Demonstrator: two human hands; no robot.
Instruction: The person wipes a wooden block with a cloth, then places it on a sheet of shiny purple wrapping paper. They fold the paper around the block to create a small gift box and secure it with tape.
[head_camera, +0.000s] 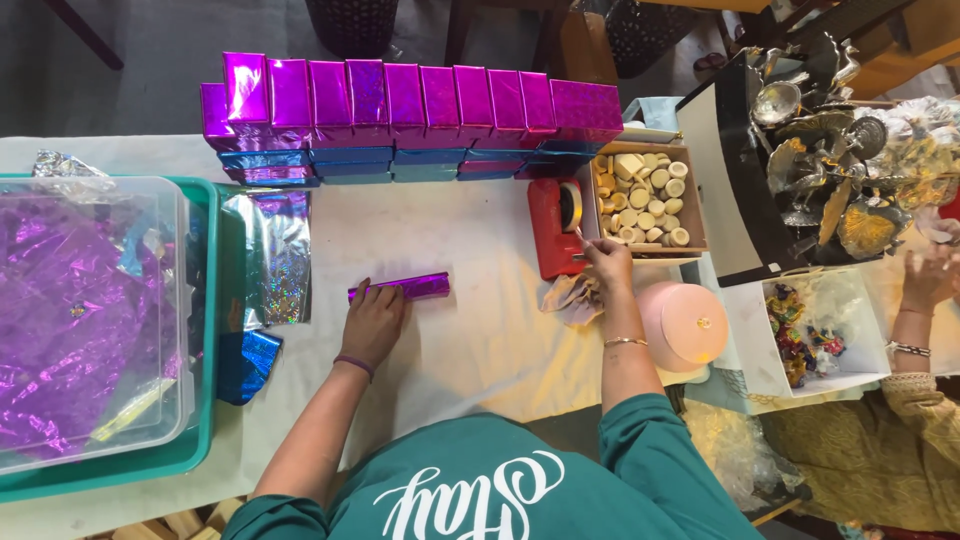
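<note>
One big clear tub (95, 320) of purple foil sits far left, a row of nine purple boxes (420, 100) lines the table's back edge, the left hand (372, 325) presses flat on one small purple wrapped box (400, 288), and the right hand (607, 265) pinches tape at one red tape holder (552, 228).

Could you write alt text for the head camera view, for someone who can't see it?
A person's left hand presses a small purple foil-wrapped box on a white table, while the right hand pulls tape from a red tape dispenser.
</note>
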